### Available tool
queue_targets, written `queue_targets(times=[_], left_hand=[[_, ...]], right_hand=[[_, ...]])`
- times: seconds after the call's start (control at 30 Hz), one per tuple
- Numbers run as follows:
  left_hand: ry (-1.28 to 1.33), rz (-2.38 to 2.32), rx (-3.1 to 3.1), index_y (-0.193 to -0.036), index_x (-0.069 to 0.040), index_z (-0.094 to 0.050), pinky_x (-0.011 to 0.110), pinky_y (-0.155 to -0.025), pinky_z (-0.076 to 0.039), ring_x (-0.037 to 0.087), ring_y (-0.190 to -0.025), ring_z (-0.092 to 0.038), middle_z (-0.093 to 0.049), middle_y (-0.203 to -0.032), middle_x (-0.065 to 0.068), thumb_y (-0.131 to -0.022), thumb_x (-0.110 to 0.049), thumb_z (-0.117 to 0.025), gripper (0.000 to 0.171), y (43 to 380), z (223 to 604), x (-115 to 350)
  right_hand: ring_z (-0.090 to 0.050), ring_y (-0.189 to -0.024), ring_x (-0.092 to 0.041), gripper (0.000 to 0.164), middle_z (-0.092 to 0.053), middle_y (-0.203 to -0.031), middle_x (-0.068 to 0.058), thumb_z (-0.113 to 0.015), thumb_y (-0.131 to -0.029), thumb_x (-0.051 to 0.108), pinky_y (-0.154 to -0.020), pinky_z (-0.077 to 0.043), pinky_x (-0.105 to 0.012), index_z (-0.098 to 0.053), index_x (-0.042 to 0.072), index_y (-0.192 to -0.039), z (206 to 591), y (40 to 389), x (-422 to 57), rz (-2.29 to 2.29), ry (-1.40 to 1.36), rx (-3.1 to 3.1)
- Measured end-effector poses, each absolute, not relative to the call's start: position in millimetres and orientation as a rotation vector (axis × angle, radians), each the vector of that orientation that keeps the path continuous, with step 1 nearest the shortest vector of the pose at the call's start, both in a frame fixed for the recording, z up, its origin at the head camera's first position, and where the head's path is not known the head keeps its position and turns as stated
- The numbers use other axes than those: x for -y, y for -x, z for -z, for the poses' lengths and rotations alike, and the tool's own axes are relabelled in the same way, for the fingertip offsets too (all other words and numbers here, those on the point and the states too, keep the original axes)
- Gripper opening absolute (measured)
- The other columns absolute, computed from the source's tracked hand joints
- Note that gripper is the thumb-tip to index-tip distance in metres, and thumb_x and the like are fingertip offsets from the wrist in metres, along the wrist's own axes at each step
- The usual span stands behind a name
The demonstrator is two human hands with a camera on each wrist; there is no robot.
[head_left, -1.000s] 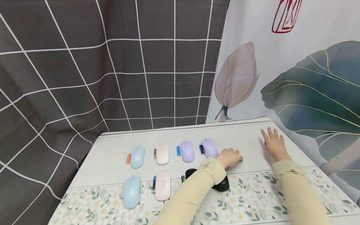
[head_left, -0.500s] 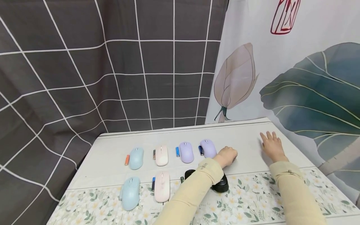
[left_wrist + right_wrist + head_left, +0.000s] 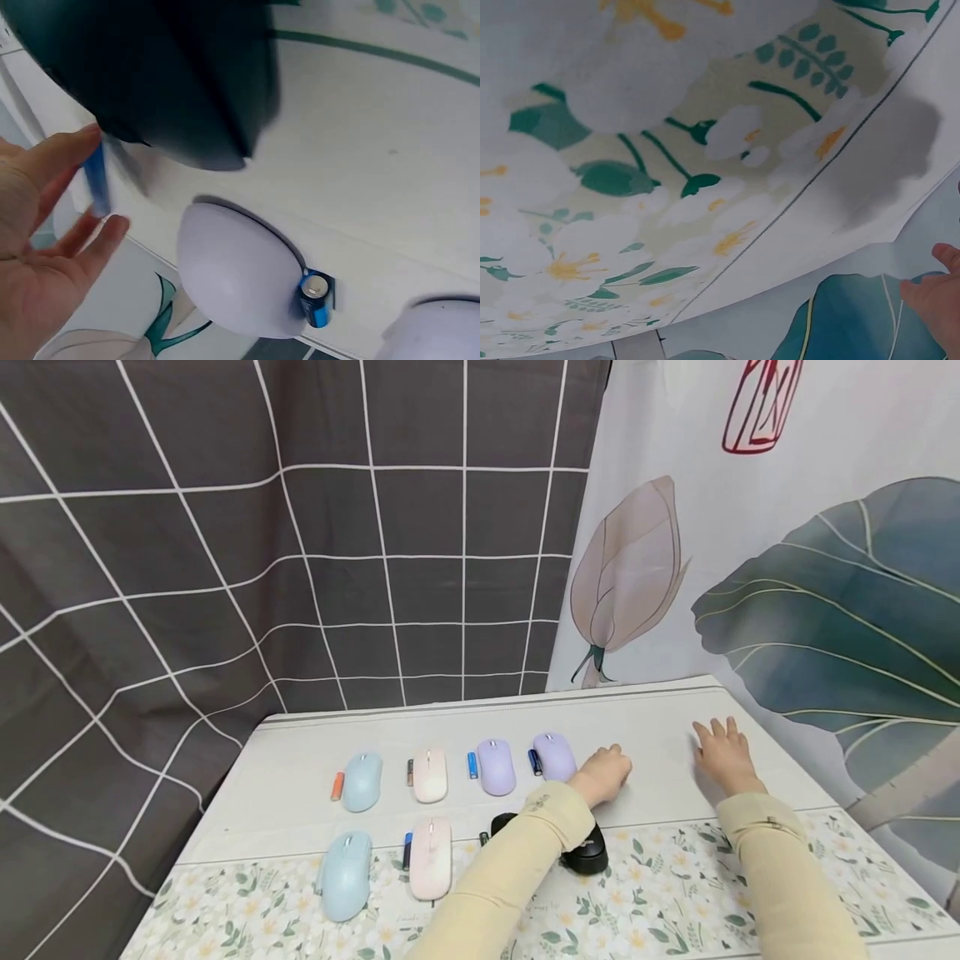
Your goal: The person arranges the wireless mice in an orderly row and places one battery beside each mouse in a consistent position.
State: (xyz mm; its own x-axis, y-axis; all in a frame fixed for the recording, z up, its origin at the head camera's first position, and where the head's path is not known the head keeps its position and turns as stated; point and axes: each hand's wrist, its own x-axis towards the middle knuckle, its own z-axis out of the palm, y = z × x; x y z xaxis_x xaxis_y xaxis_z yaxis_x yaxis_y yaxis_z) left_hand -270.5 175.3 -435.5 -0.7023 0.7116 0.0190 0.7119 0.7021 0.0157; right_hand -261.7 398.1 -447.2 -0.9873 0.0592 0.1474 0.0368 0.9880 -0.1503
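My left hand is raised over the white part of the table, right of a purple mouse. In the left wrist view it pinches a blurred blue battery between thumb and fingers. A black mouse lies under the left forearm, partly hidden; in that wrist view its dark body looms close. Another battery touches the purple mouse's side. My right hand holds nothing visible, fingers relaxed, near the table's right edge; only part of it shows in the right wrist view.
Along the back row are a purple mouse, a pink mouse and a blue mouse, each with a battery beside it. Nearer stand another pink mouse, another blue mouse and a partly hidden black mouse. Curtains rise behind.
My left hand has shifted slightly left and its fingers have moved. The right hand has come a little nearer, its fingers less spread. The mice stay in place.
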Motion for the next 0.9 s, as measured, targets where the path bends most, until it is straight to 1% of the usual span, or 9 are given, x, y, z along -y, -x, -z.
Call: queue_targets(times=[0.07, 0.17, 0.27, 0.37, 0.53, 0.67, 0.83, 0.9], left_hand=[[1.255, 0.077, 2.858, -0.086, -0.019, -0.07, 0.011, -0.067, -0.044, 0.005, -0.079, -0.052, -0.054, -0.096, -0.005, -0.083, -0.012, -0.069, 0.008, 273.3, 436.1, -172.2], [1.339, 0.135, 2.803, -0.084, -0.019, -0.067, 0.01, -0.065, -0.038, 0.005, -0.079, -0.046, -0.047, -0.096, -0.005, -0.078, -0.01, -0.073, 0.013, 278.0, 436.0, -164.8], [1.404, 0.152, 2.742, -0.084, -0.019, -0.065, 0.012, -0.067, -0.035, 0.006, -0.081, -0.042, -0.045, -0.096, -0.004, -0.077, -0.009, -0.073, 0.014, 282.8, 435.4, -155.1], [1.442, 0.119, 2.669, -0.085, -0.02, -0.063, 0.013, -0.07, -0.036, 0.008, -0.085, -0.04, -0.045, -0.098, -0.003, -0.077, -0.011, -0.072, 0.014, 287.2, 434.0, -145.2], [1.48, 0.076, 2.544, -0.089, -0.02, -0.063, 0.016, -0.079, -0.04, 0.01, -0.091, -0.041, -0.047, -0.103, -0.003, -0.08, -0.013, -0.07, 0.013, 293.4, 431.3, -130.9], [1.499, 0.103, 2.496, -0.092, -0.02, -0.065, 0.017, -0.085, -0.042, 0.011, -0.096, -0.044, -0.049, -0.107, -0.002, -0.082, -0.016, -0.069, 0.012, 294.2, 428.8, -120.1], [1.538, 0.148, 2.545, -0.095, -0.021, -0.066, 0.017, -0.09, -0.042, 0.011, -0.099, -0.047, -0.051, -0.106, -0.001, -0.081, -0.024, -0.071, 0.015, 293.3, 428.3, -105.2], [1.54, 0.16, 2.582, -0.096, -0.021, -0.065, 0.018, -0.09, -0.042, 0.011, -0.099, -0.049, -0.053, -0.105, -0.001, -0.08, -0.026, -0.072, 0.017, 293.8, 428.4, -99.3]], right_hand=[[-0.015, -0.127, -0.065, 0.045, -0.029, -0.132, -0.045, -0.049, -0.088, 0.003, -0.105, -0.021, -0.071, -0.037, -0.015, -0.129, 447.6, 261.0, -397.7, -0.212, 0.076, 2.987], [-0.015, -0.127, -0.065, 0.046, -0.029, -0.131, -0.044, -0.049, -0.088, 0.003, -0.105, -0.021, -0.071, -0.037, -0.015, -0.128, 449.0, 260.5, -397.5, -0.206, 0.079, 2.988], [-0.016, -0.126, -0.065, 0.046, -0.031, -0.13, -0.044, -0.05, -0.087, 0.003, -0.104, -0.022, -0.071, -0.039, -0.015, -0.128, 450.4, 260.7, -396.1, -0.194, 0.068, 2.973], [-0.018, -0.126, -0.065, 0.047, -0.033, -0.129, -0.044, -0.051, -0.086, 0.002, -0.104, -0.023, -0.07, -0.039, -0.015, -0.128, 452.6, 261.6, -393.7, -0.17, 0.045, 2.966], [-0.021, -0.125, -0.065, 0.047, -0.036, -0.128, -0.044, -0.052, -0.085, 0.002, -0.104, -0.025, -0.069, -0.041, -0.015, -0.128, 455.9, 263.8, -385.5, -0.152, -0.017, 2.942], [-0.023, -0.125, -0.063, 0.047, -0.036, -0.128, -0.044, -0.05, -0.087, 0.003, -0.106, -0.024, -0.067, -0.039, -0.015, -0.13, 455.7, 264.5, -375.9, -0.291, -0.065, 2.913], [-0.031, -0.12, -0.059, 0.047, -0.037, -0.129, -0.041, -0.046, -0.092, 0.005, -0.101, -0.03, -0.067, -0.035, -0.013, -0.134, 455.1, 260.9, -364.0, -0.567, -0.06, 2.912], [-0.034, -0.119, -0.058, 0.046, -0.038, -0.129, -0.04, -0.046, -0.093, 0.006, -0.1, -0.033, -0.066, -0.036, -0.012, -0.134, 454.9, 259.3, -358.8, -0.607, -0.059, 2.912]])
